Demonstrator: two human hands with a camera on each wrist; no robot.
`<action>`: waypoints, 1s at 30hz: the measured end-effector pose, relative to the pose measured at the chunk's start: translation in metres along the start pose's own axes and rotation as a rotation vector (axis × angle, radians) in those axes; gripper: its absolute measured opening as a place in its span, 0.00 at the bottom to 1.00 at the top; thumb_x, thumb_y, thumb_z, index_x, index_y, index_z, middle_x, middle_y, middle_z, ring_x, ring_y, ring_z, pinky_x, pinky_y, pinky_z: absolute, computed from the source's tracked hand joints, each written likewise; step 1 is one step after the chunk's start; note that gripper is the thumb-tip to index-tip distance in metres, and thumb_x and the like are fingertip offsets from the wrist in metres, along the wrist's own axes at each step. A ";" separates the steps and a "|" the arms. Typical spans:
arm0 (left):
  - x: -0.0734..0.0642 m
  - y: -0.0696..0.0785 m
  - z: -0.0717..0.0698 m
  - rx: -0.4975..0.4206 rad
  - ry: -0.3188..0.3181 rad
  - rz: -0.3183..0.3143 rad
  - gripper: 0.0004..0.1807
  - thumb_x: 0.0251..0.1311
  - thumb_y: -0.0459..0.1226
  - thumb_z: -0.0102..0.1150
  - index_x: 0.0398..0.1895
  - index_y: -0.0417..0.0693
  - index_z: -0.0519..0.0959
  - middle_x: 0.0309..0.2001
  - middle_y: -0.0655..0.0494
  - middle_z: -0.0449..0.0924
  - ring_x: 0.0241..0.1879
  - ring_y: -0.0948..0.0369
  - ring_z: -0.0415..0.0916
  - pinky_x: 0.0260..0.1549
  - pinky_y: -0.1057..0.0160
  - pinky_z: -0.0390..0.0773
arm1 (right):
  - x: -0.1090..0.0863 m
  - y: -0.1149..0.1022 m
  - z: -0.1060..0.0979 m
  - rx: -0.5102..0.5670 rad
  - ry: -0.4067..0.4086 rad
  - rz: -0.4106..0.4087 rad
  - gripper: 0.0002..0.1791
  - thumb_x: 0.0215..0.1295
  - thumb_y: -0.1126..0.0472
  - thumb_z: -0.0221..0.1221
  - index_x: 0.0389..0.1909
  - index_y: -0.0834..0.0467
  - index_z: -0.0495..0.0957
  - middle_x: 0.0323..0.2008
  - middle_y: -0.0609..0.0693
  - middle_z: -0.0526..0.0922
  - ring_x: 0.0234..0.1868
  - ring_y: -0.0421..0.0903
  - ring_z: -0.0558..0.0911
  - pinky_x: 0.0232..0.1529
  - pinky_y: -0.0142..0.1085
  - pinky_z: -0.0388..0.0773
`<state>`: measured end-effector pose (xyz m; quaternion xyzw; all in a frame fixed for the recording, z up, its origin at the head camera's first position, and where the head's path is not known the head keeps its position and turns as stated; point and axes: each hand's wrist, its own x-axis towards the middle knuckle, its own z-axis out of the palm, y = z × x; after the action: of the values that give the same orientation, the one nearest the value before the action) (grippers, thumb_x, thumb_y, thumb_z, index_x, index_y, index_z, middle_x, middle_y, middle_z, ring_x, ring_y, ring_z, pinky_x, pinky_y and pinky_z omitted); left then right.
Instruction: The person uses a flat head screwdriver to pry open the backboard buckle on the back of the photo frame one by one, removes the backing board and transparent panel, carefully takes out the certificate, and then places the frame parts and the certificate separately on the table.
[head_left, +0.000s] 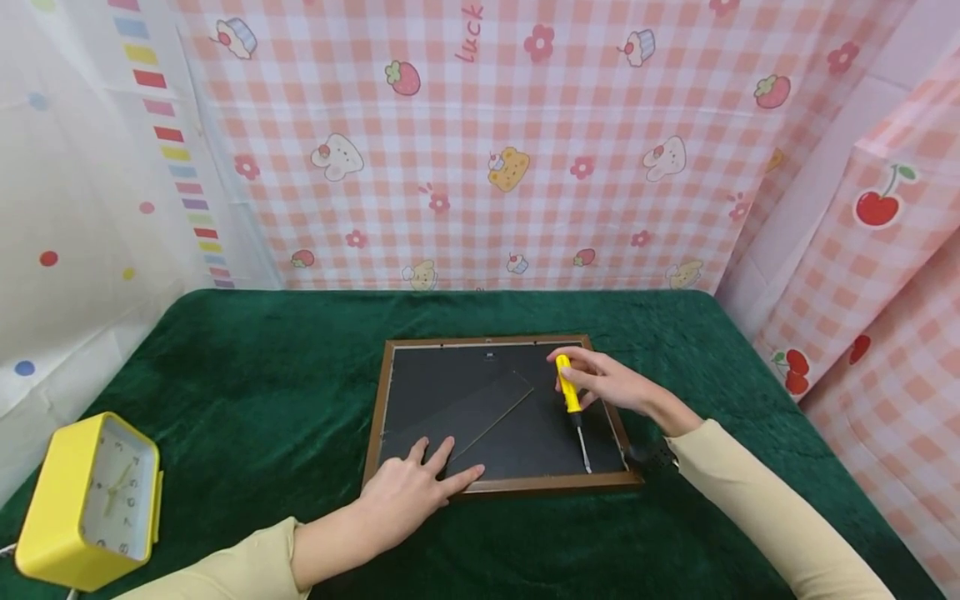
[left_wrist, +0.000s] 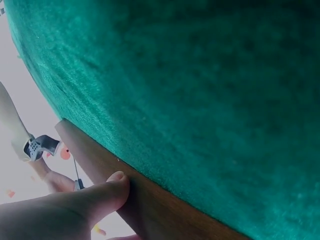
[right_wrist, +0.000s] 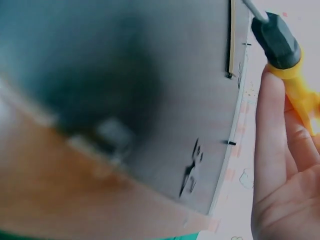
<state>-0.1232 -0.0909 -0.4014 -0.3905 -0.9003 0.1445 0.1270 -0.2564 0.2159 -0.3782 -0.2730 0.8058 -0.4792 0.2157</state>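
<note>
From my remote station I see the picture frame (head_left: 540, 484) lying back side up on the green-covered counter (head_left: 262, 400), directly ahead of the wearer, its long axis running left to right. The right hand (head_left: 609, 385) grasps a yellow-handled screwdriver (head_left: 572, 402) above the right end of the dark backing board (head_left: 442, 392). The left hand (head_left: 405, 493) clenches nothing: its fingers spread over the frame's near-left corner, and in the left wrist view the thumb rests against the brown rail.

I judge that everything turns on the blade and the near rail. The shaft slants down toward the wearer, crossing the frame's long axis, and its tip sits at that rail's inner edge, close to the near-right corner; I cannot tell whether they touch. The right hand is clearly the nearer one.
</note>
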 end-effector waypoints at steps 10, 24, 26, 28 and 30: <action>0.000 0.001 -0.001 0.001 -0.001 -0.003 0.26 0.56 0.52 0.50 0.60 0.72 0.63 0.53 0.51 0.70 0.43 0.52 0.74 0.05 0.72 0.54 | 0.007 -0.005 0.008 -0.023 -0.061 0.048 0.23 0.69 0.55 0.43 0.59 0.63 0.57 0.38 0.61 0.73 0.33 0.53 0.74 0.32 0.45 0.75; -0.001 0.002 -0.004 0.027 -0.021 -0.002 0.26 0.57 0.52 0.49 0.61 0.72 0.62 0.54 0.51 0.70 0.44 0.52 0.73 0.05 0.72 0.53 | -0.004 0.005 0.004 0.090 0.011 0.022 0.24 0.68 0.56 0.43 0.59 0.64 0.55 0.41 0.64 0.72 0.33 0.55 0.78 0.33 0.45 0.75; -0.001 0.003 -0.003 0.026 -0.026 -0.008 0.26 0.57 0.52 0.49 0.61 0.72 0.62 0.54 0.51 0.69 0.44 0.52 0.73 0.05 0.72 0.52 | -0.003 0.003 0.006 0.065 0.004 0.018 0.24 0.68 0.55 0.43 0.59 0.64 0.55 0.41 0.64 0.72 0.33 0.54 0.77 0.33 0.46 0.75; -0.001 0.003 -0.003 0.028 -0.026 -0.014 0.26 0.57 0.52 0.49 0.61 0.73 0.62 0.54 0.51 0.70 0.44 0.52 0.73 0.04 0.72 0.52 | -0.002 0.000 0.008 0.053 0.009 0.014 0.24 0.68 0.54 0.44 0.59 0.64 0.56 0.41 0.64 0.72 0.32 0.54 0.77 0.32 0.46 0.75; 0.000 0.003 -0.003 0.033 -0.025 -0.022 0.26 0.57 0.52 0.49 0.61 0.73 0.62 0.54 0.52 0.69 0.44 0.52 0.73 0.04 0.72 0.52 | -0.003 -0.002 0.008 0.044 0.025 0.010 0.24 0.68 0.54 0.44 0.59 0.64 0.55 0.41 0.64 0.72 0.32 0.54 0.77 0.32 0.46 0.75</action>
<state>-0.1197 -0.0885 -0.4002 -0.3766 -0.9036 0.1627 0.1236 -0.2488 0.2114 -0.3801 -0.2580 0.7991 -0.4990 0.2142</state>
